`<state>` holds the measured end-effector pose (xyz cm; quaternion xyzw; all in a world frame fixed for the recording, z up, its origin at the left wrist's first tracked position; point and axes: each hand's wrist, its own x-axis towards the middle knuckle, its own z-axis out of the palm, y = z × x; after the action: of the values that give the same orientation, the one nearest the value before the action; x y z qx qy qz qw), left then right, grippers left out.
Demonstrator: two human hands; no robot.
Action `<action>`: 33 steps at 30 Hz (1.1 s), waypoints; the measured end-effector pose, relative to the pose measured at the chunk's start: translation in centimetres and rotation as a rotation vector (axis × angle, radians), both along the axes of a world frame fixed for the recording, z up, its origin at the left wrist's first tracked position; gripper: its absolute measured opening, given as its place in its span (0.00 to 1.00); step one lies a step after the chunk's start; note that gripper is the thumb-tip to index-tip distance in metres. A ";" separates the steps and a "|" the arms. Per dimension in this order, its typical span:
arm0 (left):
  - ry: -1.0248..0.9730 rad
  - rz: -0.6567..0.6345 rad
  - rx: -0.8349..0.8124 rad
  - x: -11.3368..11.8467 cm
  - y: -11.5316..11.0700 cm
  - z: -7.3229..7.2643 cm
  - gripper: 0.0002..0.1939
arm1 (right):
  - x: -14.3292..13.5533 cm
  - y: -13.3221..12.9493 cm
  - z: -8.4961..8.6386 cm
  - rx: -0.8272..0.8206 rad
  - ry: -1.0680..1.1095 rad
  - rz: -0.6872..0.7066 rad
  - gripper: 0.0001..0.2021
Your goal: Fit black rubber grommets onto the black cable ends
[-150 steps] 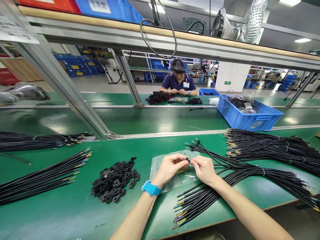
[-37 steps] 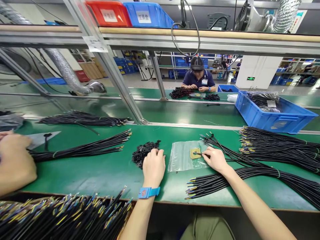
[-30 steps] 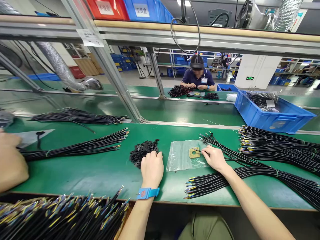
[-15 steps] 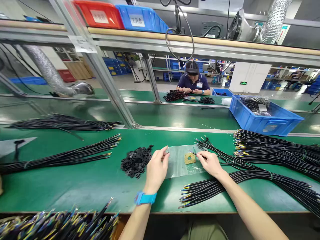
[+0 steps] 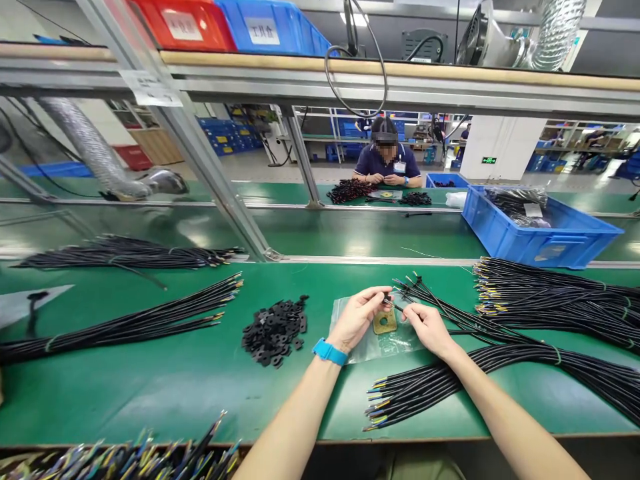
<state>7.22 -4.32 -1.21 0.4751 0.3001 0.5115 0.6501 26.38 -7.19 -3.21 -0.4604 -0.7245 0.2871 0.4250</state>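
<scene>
My left hand [image 5: 361,315], with a blue band at its wrist, pinches a small black flat part [image 5: 387,298]. Thumb and fingers of my right hand [image 5: 428,329] are closed on a black cable [image 5: 398,307], just behind its stripped end. That cable end meets the black part; whether it passes through cannot be made out. Below the hands, a yellowish square piece with a round hole [image 5: 384,323] lies on a clear plastic bag [image 5: 363,350]. Left of the bag is a pile of similar black parts [image 5: 275,332].
Cable bundles lie right [image 5: 500,360], far right [image 5: 540,287] and left [image 5: 150,320] on the green table [image 5: 200,387]. More cable ends [image 5: 125,463] crowd the near left edge. A blue bin [image 5: 545,243] stands at back right. Across the frame, a person [image 5: 385,160] works.
My left hand has moved right from the bag's left side to the cable end, now with a black part in its fingers. My right hand has shifted slightly right, still on the cable.
</scene>
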 end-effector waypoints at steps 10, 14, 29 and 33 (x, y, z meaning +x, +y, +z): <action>-0.014 0.035 -0.045 0.0 0.0 0.5 0.17 | -0.1 0.3 -0.2 -0.034 0.071 -0.052 0.20; 0.002 0.023 -0.049 0.0 -0.2 0.7 0.18 | 0.0 0.3 -0.2 -0.035 0.084 -0.068 0.20; 0.049 -0.019 -0.057 -0.5 -0.5 1.4 0.18 | -0.1 0.1 0.1 -0.041 0.106 -0.098 0.20; 0.055 -0.024 -0.068 -0.7 -0.4 1.2 0.18 | -0.1 0.1 0.2 -0.053 0.108 -0.098 0.20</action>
<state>6.52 -4.71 -0.02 0.4703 0.3292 0.4799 0.6634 26.27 -7.13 -2.97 -0.4904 -0.6693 0.3094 0.4646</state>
